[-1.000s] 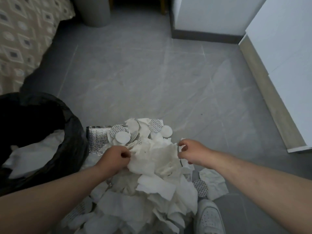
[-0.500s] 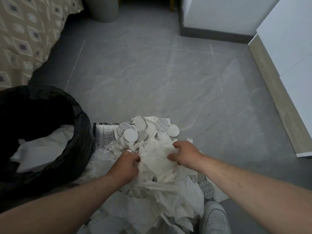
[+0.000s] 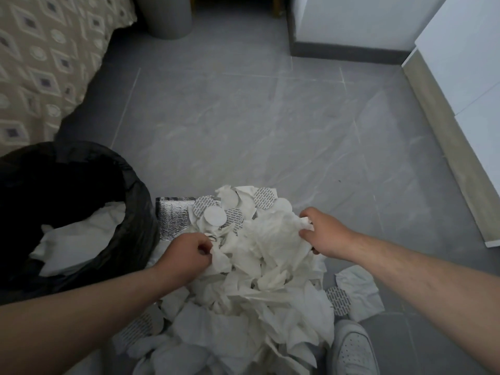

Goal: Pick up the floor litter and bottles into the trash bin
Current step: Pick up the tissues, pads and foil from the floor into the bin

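Observation:
A big heap of crumpled white paper litter (image 3: 259, 269) lies on the grey floor in front of me, mixed with round printed liners (image 3: 263, 197) and a silver foil pouch (image 3: 173, 217). My left hand (image 3: 189, 253) is closed on the heap's left side. My right hand (image 3: 322, 234) grips a wad at its upper right edge. The trash bin (image 3: 135, 231), lined with a black bag, stands at the left and holds white paper. No bottles are in sight.
A patterned bed cover (image 3: 48, 63) fills the upper left. A grey cylinder bin (image 3: 169, 17) stands at the top. White cabinets (image 3: 465, 85) run along the right. My white shoe (image 3: 351, 347) is at the bottom beside a loose paper piece (image 3: 357, 288).
Both hands stay closed on the paper. My right hand has moved outward to the heap's right edge, spreading the hands apart after they had drawn close together.

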Tool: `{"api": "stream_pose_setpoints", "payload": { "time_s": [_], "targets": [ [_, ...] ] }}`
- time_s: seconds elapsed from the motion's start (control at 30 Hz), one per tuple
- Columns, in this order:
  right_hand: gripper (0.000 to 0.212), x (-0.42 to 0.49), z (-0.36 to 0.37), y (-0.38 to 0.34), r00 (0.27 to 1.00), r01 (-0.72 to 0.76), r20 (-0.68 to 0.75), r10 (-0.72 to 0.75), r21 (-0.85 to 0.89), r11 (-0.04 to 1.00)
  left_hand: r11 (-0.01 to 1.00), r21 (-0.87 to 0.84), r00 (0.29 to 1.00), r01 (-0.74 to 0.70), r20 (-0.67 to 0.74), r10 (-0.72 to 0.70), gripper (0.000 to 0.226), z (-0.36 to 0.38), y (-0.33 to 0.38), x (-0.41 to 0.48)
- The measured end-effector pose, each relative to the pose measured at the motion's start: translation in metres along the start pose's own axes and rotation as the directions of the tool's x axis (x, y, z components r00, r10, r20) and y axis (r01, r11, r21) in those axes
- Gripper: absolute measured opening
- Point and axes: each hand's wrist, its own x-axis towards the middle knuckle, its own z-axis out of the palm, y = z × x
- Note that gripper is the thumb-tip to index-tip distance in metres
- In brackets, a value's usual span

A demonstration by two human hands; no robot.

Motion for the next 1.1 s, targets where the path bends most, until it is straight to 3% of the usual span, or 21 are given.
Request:
{"api": "stream_pose_setpoints", "payload": {
  "time_s": [0.2,0.33,0.43,0.53,0.6,0.67,0.83,0.97,1.03,1.1],
  "targets": [
    [0.029,-0.015,-0.015,-0.017,0.992,0.121,-0.034,-0.123,-0.059,0.991,0.982,-0.186,0.992,0.038,0.129,-0.014,0.012,-0.058,0.033,-0.032],
    [0.020,-0.037,-0.027,-0.042,0.985,0.161,-0.066,-0.160,0.008,0.987,0.952,-0.301,0.998,0.057,0.045,-0.045,0.015,-0.103,0.040,-0.058],
    [0.005,-0.054,-0.029,-0.058,0.983,0.173,-0.080,-0.167,0.069,0.983,0.844,-0.530,0.995,0.089,0.002,-0.104,0.015,-0.127,0.034,-0.079],
    [0.005,-0.063,-0.027,-0.068,0.984,0.168,-0.077,-0.162,0.080,0.983,0.647,-0.758,0.993,0.075,-0.003,-0.118,0.025,-0.140,0.030,-0.101],
    [0.004,-0.064,-0.024,-0.074,0.986,0.159,-0.070,-0.152,0.113,0.981,0.575,-0.816,0.992,0.055,-0.019,-0.121,0.036,-0.148,0.024,-0.110],
    [0.005,-0.061,-0.023,-0.078,0.989,0.144,-0.062,-0.136,0.139,0.980,0.544,-0.839,0.977,0.032,-0.088,-0.193,0.017,-0.165,0.011,-0.108],
    [0.007,-0.046,-0.016,-0.089,0.993,0.103,-0.085,-0.086,0.223,0.969,0.564,-0.825,0.879,-0.035,-0.294,-0.376,0.014,-0.206,-0.033,-0.086],
    [0.009,-0.037,-0.008,-0.095,0.997,0.070,-0.058,-0.055,0.294,0.953,0.762,-0.629,0.786,0.151,-0.391,-0.478,0.010,-0.208,-0.075,-0.064],
    [0.010,-0.036,-0.005,-0.097,0.998,0.055,-0.036,-0.046,0.315,0.947,0.846,-0.457,0.809,0.275,-0.365,-0.461,0.008,-0.205,-0.085,-0.059],
    [0.009,-0.037,-0.005,-0.100,0.999,0.051,-0.021,-0.047,0.329,0.943,0.879,-0.376,0.860,0.293,-0.298,-0.414,0.011,-0.202,-0.084,-0.057]
  ]
}}
